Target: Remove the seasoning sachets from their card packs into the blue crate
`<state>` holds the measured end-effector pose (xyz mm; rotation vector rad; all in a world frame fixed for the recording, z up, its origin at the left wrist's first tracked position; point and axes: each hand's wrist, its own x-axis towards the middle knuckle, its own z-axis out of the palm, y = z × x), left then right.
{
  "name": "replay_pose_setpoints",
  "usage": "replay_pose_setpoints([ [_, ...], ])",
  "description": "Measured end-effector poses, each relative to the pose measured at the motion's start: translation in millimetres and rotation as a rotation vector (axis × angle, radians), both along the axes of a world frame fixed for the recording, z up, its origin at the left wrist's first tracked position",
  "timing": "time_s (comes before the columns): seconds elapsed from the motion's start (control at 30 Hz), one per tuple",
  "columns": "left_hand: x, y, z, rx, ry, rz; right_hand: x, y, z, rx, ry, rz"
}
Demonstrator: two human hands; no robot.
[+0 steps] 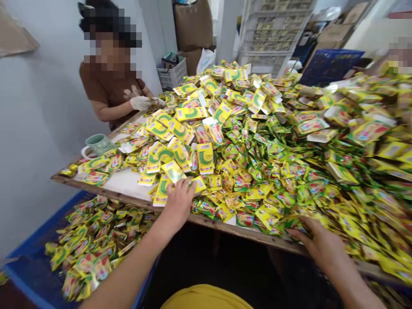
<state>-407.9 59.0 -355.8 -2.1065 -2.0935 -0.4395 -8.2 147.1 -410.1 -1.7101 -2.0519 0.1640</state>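
A big heap of small yellow-green packets point(264, 163) covers the table point(206, 221). Larger yellow cards point(204, 158) lie mixed in on its left half. My left hand point(178, 201) reaches over the near edge, its fingers closed on a yellow card point(174, 171) at the edge of the pile. Further right, my right hand point(317, 240) rests on the packets by the table's front edge, fingers curled down among them; what they hold, if anything, is hidden.
A person in a brown shirt with white gloves point(140, 103) works at the far left corner. A green mug point(98, 143) stands near that side. A blue crate point(41, 266) full of packets sits below left. Stacked crates point(273, 30) stand behind.
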Motion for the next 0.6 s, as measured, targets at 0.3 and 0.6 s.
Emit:
replay_pose_setpoints([
  [0.3,-10,39,52.0,-0.011,-0.227,-0.282,-17,-36,46.5,-0.027,0.474,-0.216],
  [0.6,75,58,41.9,-0.188,-0.881,-0.507,-133,-39,47.4,-0.385,0.829,0.393],
])
